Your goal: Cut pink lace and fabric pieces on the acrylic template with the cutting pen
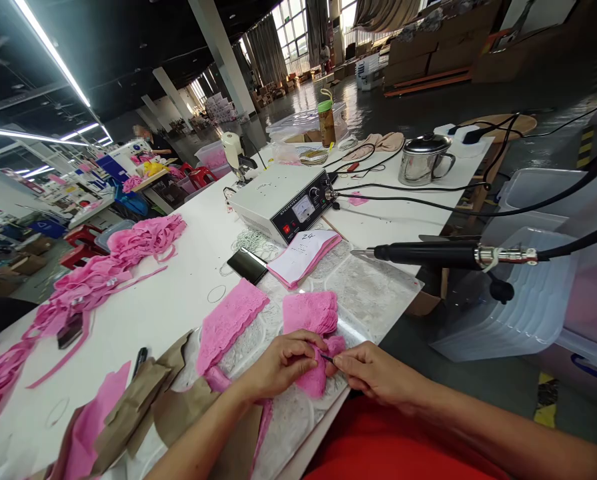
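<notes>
Near the front edge of the table, my left hand (281,367) pinches a gathered piece of pink lace fabric (312,382) between thumb and fingers. My right hand (373,373) is closed on a thin dark tool (327,359), whose tip meets the fabric close to my left fingertips; its exact kind is too small to make out. Just beyond the hands lies a folded stack of pink lace (309,312). Another pink lace piece (231,323) is spread out to the left, on the clear plastic sheet (358,293).
A control box (278,197) with a dial stands behind, beside marked paper (305,253) and a phone (248,265). A cabled black handheld tool (425,254) juts over the right edge. A steel mug (423,160), brown paper (143,393), a pink strap heap (113,273) and plastic bins (508,293) surround.
</notes>
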`<state>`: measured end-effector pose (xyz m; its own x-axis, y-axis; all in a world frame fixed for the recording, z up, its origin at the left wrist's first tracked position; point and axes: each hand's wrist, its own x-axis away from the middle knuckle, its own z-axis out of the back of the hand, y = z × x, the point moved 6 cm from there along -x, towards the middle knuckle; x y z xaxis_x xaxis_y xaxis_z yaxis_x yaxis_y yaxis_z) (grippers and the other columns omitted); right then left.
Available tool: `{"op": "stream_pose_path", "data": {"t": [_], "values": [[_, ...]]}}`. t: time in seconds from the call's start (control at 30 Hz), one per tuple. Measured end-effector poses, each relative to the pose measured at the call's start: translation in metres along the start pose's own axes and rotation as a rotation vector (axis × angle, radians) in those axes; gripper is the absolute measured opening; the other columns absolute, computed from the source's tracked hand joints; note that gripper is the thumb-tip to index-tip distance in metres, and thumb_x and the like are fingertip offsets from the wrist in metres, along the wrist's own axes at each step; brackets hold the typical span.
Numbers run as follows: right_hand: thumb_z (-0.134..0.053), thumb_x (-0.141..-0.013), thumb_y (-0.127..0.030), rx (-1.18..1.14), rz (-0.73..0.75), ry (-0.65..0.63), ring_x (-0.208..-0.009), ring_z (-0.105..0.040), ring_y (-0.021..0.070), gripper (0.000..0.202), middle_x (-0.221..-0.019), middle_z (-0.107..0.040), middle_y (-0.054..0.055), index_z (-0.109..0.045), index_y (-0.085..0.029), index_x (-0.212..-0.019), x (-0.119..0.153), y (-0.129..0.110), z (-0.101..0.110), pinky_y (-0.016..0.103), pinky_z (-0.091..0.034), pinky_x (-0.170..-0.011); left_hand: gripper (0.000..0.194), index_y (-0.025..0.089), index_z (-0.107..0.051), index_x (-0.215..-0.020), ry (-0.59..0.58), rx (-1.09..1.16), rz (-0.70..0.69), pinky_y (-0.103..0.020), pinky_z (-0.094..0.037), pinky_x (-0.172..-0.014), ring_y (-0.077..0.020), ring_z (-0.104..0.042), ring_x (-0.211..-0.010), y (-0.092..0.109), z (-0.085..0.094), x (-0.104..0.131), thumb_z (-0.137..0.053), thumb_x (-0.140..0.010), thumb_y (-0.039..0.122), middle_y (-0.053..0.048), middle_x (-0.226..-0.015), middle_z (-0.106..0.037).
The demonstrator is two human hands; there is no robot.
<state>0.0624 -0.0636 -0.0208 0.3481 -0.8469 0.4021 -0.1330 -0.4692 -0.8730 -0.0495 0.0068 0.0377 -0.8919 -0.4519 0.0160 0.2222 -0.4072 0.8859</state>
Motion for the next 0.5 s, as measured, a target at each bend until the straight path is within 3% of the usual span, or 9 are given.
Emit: {"op": "stream_pose_path", "data": {"t": [0.1,0.17,0.27,0.37,0.5], "values": [[-0.046,-0.079,-0.065,0.033,0.027,-0.026,-0.04,-0.02,0.0067,0.052,-0.047,-0.031,-0.008,-0.063,-0.016,-0.08,0.006,-0.003,0.006,0.024,-0.014,-0.041,0.021,0.015,-0.061,-0.078,0.003,-0.008,0.001,-0.03,-0.048,-0.085,-0.0173,-0.061,-0.095,0.003,0.001,-0.002,-0.052,-0.092,0.027,-0.011,-0.105,-0.064],[-0.041,-0.081,-0.065,0.107,0.103,0.028,-0.043,-0.026,0.0082,0.052,-0.05,-0.034,-0.007,-0.062,-0.017,-0.079,0.008,-0.013,0.022,0.024,-0.019,-0.043,0.02,0.015,-0.061,-0.076,-0.019,-0.023,-0.015,-0.029,-0.048,-0.083,-0.0177,-0.061,-0.095,0.009,0.001,-0.004,-0.053,-0.091,0.026,-0.012,-0.103,-0.064],[-0.045,-0.082,-0.058,0.408,0.272,0.243,-0.054,-0.04,0.0117,0.043,-0.058,-0.045,-0.002,-0.061,-0.018,-0.076,0.006,-0.039,0.057,0.025,-0.029,-0.051,0.021,0.014,-0.059,-0.071,-0.054,-0.077,-0.054,-0.027,-0.049,-0.076,-0.0175,-0.061,-0.091,0.019,-0.001,-0.009,-0.053,-0.089,0.024,-0.012,-0.097,-0.064],[-0.051,-0.083,-0.047,0.777,0.28,0.482,-0.062,-0.05,0.0154,0.031,-0.065,-0.056,0.001,-0.062,-0.018,-0.078,-0.006,-0.062,0.083,0.027,-0.033,-0.059,0.021,0.015,-0.06,-0.07,-0.042,-0.195,-0.077,-0.027,-0.048,-0.075,-0.0168,-0.061,-0.085,0.028,-0.004,-0.015,-0.054,-0.088,0.025,-0.01,-0.089,-0.065],[-0.048,-0.084,-0.048,1.069,0.221,0.574,-0.065,-0.056,0.0194,0.034,-0.071,-0.064,0.007,-0.06,-0.018,-0.073,-0.033,-0.082,0.082,0.028,-0.031,-0.057,0.027,0.016,-0.061,-0.067,-0.01,-0.453,-0.099,-0.026,-0.046,-0.07,-0.0163,-0.059,-0.077,0.034,-0.016,-0.022,-0.053,-0.089,0.03,-0.007,-0.077,-0.064]]}}
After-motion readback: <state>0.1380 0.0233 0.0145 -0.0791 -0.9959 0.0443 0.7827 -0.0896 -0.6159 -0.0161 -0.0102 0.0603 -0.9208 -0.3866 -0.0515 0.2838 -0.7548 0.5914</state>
